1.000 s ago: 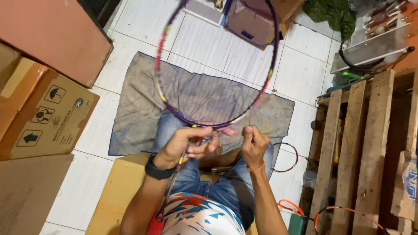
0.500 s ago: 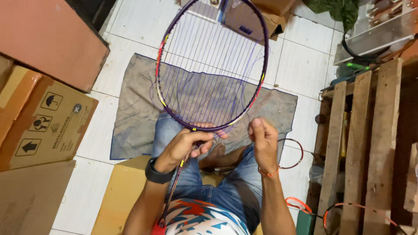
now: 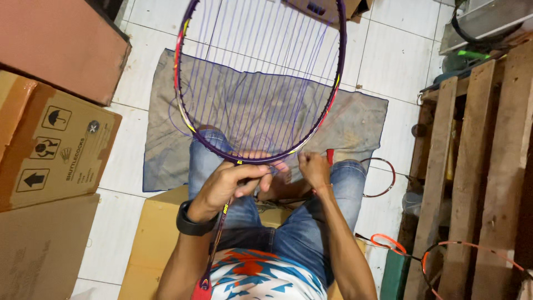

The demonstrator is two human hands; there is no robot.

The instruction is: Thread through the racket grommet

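A purple badminton racket frame with red and yellow marks stands over my lap, strung with vertical purple strings. My left hand, with a black watch on the wrist, grips the racket at the base of its head, above the shaft. My right hand is closed just right of the frame's lower edge, pinching a thin purple string next to a small red tool. I sit in blue jeans on a cardboard box.
A grey cloth lies on the white tile floor under the racket. Cardboard boxes stack at the left. Wooden pallets stand at the right, with other racket frames and an orange one leaning beside them.
The view has come closer to the racket. My right hand has dropped from a raised pull to the frame's lower right edge. My left hand keeps its grip.
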